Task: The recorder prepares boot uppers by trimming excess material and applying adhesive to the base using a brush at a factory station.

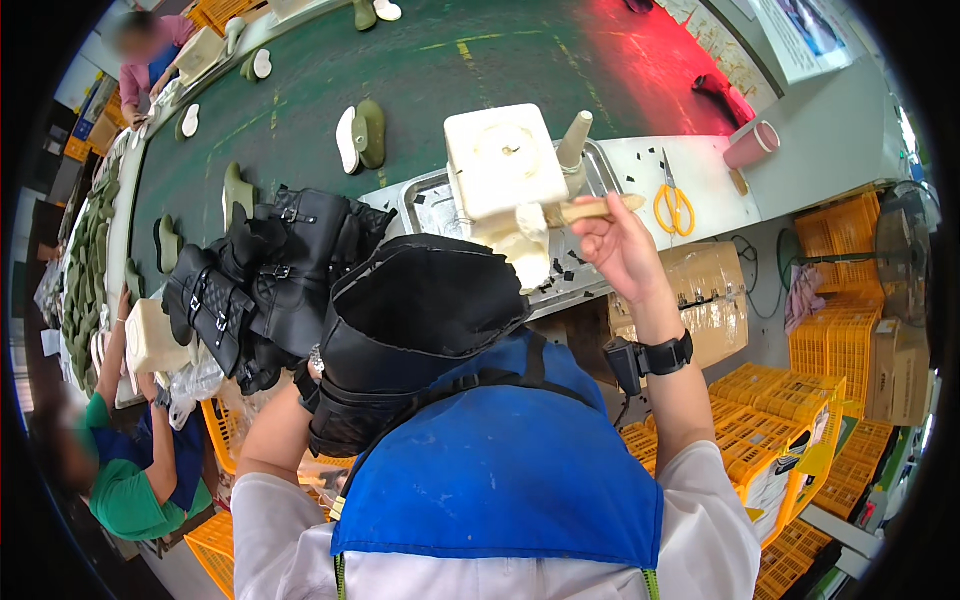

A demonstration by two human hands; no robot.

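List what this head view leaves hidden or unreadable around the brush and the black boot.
- Left hand: hidden behind the black boot upper; grip unclear.
- Brush in the right hand: bristles merge with the white glue.
- White container: contents not visible.
- Metal tray: largely covered by container and boot.
- Scissors: blades too small to tell whether parted.

Left hand (312, 375) hidden — behind black boot (415, 310).

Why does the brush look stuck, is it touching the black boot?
Touching: the head view shows the brush, held by the right hand, with bristles pressed against the black boot.
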